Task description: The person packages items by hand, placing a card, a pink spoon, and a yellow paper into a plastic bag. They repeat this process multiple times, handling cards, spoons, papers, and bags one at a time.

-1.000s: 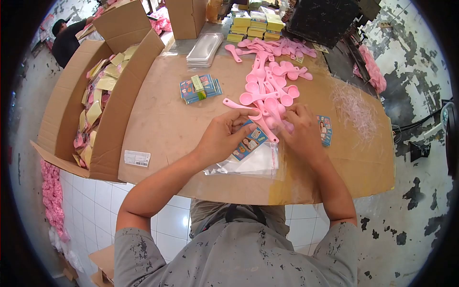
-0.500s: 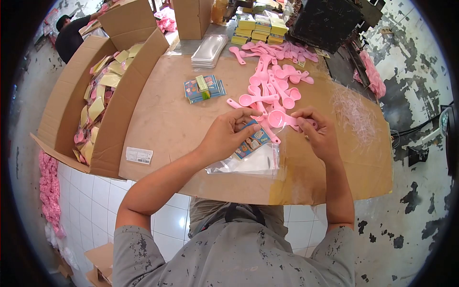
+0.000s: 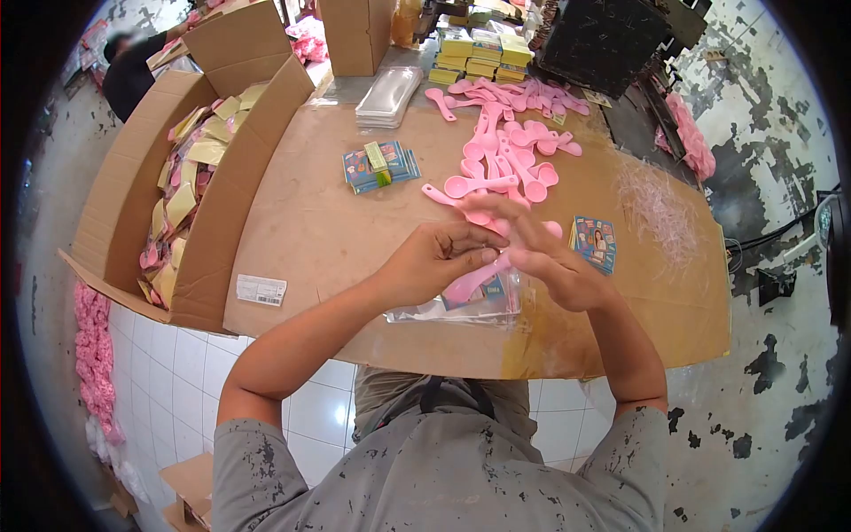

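Note:
A clear plastic bag [image 3: 408, 314] lies flat at the table's front, with a blue printed card [image 3: 493, 291] inside or under its film. A pink measuring spoon [image 3: 468, 282] lies slanted over the card; I cannot tell whether it is fully inside the bag. My left hand [image 3: 448, 257] is closed, thumb and fingers pinched at the bag's upper edge. Just right of it, my right hand [image 3: 554, 266] has its fingers stretched out, slightly blurred, beside the spoon's upper end. Behind both hands spreads a pile of pink spoons [image 3: 483, 184].
An open carton [image 3: 239, 177] of packed goods stands left. On the table are banded cards [image 3: 377, 167], clear bags [image 3: 388, 97], loose blue cards [image 3: 594, 244] and shredded plastic strands [image 3: 660, 213]. Yellow-edged card stacks [image 3: 479, 55] and a dark machine [image 3: 607, 44] stand behind. A person [image 3: 133, 71] bends at far left.
The card has gone down onto the bag, and a pink spoon now lies over it. My right hand has moved left to my left hand, uncovering the loose blue cards.

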